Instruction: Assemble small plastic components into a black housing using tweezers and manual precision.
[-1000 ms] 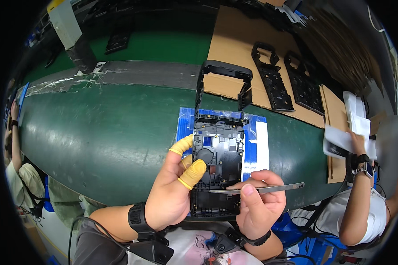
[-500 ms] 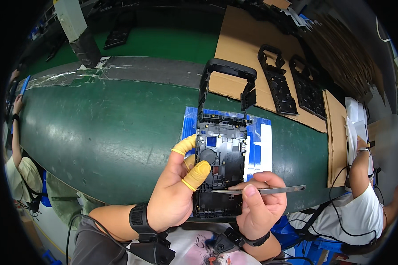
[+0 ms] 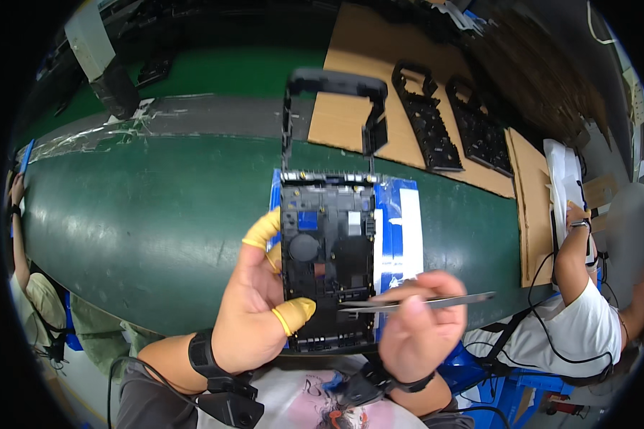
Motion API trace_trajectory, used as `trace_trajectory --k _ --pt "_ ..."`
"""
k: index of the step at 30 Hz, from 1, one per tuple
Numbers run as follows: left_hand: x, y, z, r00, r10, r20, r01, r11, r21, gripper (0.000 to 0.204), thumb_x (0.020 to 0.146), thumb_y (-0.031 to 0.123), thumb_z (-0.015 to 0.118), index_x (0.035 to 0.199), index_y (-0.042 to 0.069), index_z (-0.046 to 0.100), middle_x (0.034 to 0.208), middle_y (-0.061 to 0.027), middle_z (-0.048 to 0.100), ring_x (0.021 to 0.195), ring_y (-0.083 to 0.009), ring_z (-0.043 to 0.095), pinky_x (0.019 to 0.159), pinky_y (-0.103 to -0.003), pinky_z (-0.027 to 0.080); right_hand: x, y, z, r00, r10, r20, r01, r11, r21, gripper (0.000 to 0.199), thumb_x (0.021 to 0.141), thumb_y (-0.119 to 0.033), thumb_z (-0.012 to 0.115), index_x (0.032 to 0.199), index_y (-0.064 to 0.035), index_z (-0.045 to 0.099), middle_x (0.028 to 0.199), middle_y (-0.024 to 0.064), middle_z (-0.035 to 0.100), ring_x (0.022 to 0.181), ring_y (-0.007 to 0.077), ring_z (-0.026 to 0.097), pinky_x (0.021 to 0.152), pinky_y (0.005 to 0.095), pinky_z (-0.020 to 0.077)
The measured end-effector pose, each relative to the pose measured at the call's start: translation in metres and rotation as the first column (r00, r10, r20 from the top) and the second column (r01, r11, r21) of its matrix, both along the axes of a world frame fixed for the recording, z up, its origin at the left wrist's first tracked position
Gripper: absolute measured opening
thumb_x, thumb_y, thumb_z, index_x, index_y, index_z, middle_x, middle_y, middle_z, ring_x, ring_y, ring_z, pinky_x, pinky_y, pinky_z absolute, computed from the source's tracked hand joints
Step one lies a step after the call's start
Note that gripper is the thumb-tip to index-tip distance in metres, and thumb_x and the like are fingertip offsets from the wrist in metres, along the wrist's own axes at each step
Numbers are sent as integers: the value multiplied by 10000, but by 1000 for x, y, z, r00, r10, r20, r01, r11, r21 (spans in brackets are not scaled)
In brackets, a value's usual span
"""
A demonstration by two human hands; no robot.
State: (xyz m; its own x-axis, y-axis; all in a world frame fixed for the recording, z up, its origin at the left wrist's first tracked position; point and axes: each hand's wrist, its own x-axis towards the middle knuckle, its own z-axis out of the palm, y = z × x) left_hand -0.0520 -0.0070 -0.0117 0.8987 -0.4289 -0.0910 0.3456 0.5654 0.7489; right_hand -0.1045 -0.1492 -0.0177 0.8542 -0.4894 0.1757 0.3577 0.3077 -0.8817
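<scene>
Holding the black plastic housing (image 3: 347, 272) in the left hand (image 3: 247, 318) and metal tweezers (image 3: 378, 307) in the right hand (image 3: 418, 334), brace firmly; work lightly, clear of the yellow thumb cot (image 3: 295, 314).

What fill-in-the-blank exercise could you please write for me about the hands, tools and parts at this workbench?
1. The left hand grips a plastic frame coloured ____.
2. The finger cots on that hand are coloured ____.
3. The right hand holds tweezers whose tips point toward the picture's ____ side.
4. The tabletop around the blue sheet is coloured ____.

Missing words: black; yellow; left; green.
</scene>
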Motion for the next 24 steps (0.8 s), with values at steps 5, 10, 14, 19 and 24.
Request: trace_trajectory --k 5,10,14,19,24 --pt "1 -1 8 980 198 7 -197 978 -65 813 561 -70 547 1269 92 182 1171 -113 367 1018 -221 427 863 -338 368 -19 -35 -6 979 -147 -143 135 986 -95 254 710 39 545 944 42 447 688 112 573 572 116 520 556 213 406" --pt "3 1 18 967 225 -121 -240 963 -126 734 641 48 595 1257 82 197 1162 -127 381 1035 -256 429 860 -388 393 -27 -34 -19 954 -86 -289 65 994 -82 237 701 54 577 918 50 484 705 93 575 608 85 531 570 177 412" --pt "2 4 10 957 266 -120 -275 959 -64 613 756 227 542 1252 81 212 1181 -118 368 1059 -246 410 860 -400 392 -29 -33 -21 953 -94 -288 62 991 -118 233 704 54 577 918 50 487 704 81 571 614 75 526 564 167 409" --pt "3 0 2 961 246 -127 -264 952 -153 486 844 316 409 1238 84 246 1150 -100 407 1019 -200 447 842 -360 408 -31 -33 -24 949 -86 -302 43 988 -147 208 717 62 560 912 50 490 711 79 572 612 73 529 552 160 411" --pt "5 -5 2 963 262 -60 -261 965 24 389 850 241 418 1186 81 307 1088 -105 464 966 -195 492 807 -334 437 -30 -31 -21 953 -86 -290 46 989 -143 202 720 64 556 910 52 489 721 90 573 625 86 545 563 165 422"
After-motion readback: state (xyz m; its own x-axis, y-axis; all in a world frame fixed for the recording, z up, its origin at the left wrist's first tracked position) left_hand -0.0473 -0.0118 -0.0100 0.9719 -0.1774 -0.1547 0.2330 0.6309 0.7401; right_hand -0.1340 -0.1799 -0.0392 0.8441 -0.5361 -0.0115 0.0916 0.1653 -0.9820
